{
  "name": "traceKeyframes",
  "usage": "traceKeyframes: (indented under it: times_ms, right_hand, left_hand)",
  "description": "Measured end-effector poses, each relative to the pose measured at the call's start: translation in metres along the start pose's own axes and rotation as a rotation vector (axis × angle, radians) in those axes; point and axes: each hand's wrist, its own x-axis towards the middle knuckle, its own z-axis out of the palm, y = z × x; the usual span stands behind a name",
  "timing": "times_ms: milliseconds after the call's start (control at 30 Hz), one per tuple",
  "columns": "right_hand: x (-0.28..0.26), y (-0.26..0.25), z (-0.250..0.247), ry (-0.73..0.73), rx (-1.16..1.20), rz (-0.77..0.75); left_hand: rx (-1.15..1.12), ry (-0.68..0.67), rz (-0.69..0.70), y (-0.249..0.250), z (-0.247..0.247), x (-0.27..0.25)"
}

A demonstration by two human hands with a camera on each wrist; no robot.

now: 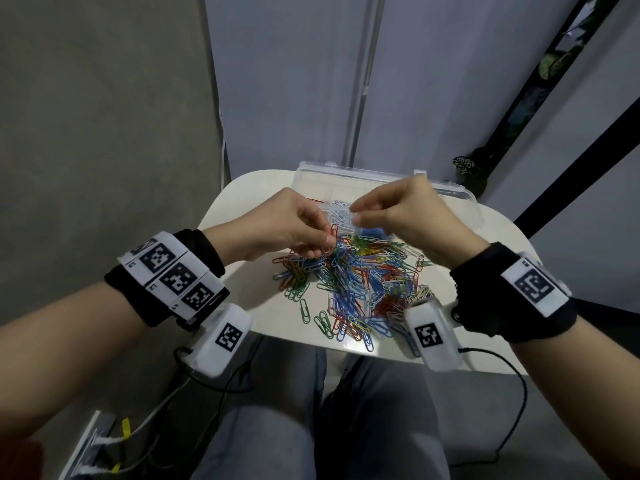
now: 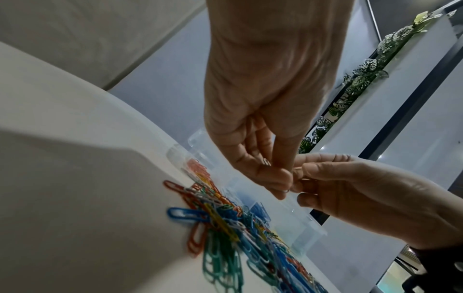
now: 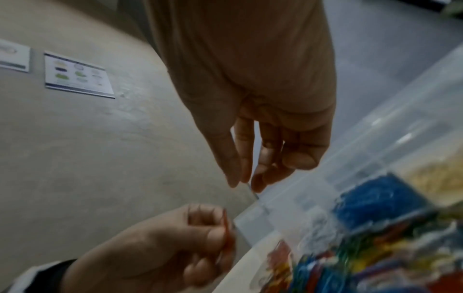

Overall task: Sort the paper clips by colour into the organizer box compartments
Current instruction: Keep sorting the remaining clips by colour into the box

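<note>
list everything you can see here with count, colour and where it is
paper clips: many, red, blue, green, yellow, white, heaped on the table
red clip: one, pinched in the left hand
organizer box: one, clear, far side of the table, some clips sorted inside
table: one, white, over the lap
plant: one, speckled green, right of the box
wrist cameras: two, white
left hand: holds the red clip
right hand: fingertips pinched together over the box, contents unclear
</note>
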Motion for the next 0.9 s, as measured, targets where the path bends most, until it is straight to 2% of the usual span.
traceKeyframes:
  times_ms: [100,267,333,467,567,767,833,900]
  right_hand:
    - [-0.003,-0.003,0.018,-0.089,0.053,0.023]
    - [0.003,-0.005,0.025,-0.040,0.133,0.078]
    - [0.005,-0.011,0.023,-0.027,0.166,0.079]
    - [0.019,-0.030,0.019,0.065,0.143,-0.001]
    - [0.038,-0.038,0.023,0.129,0.072,-0.056]
    - [0.053,-0.032,0.026,0.116,-0.033,-0.049]
    - [0.046,-0.032,0.026,0.077,-0.108,-0.095]
    - [0.036,-0.032,0.027,-0.017,-0.232,-0.148]
  left_hand:
    - [-0.025,0.008,0.016,0.001,0.002,-0.001]
    - [-0.129,0.024,-0.020,-0.003,-0.006,-0.006]
    - [-0.097,0.032,-0.052,-0.006,-0.012,-0.009]
    - [0.238,0.047,-0.037,-0.011,-0.020,-0.013]
    - [0.452,0.114,0.019,-0.012,-0.028,-0.011]
    - [0.729,0.221,0.089,-0.019,-0.048,-0.010]
    - [0.793,0.174,0.071,-0.023,-0.050,-0.009]
    - [0.855,0.071,0.039,-0.025,-0.049,-0.008]
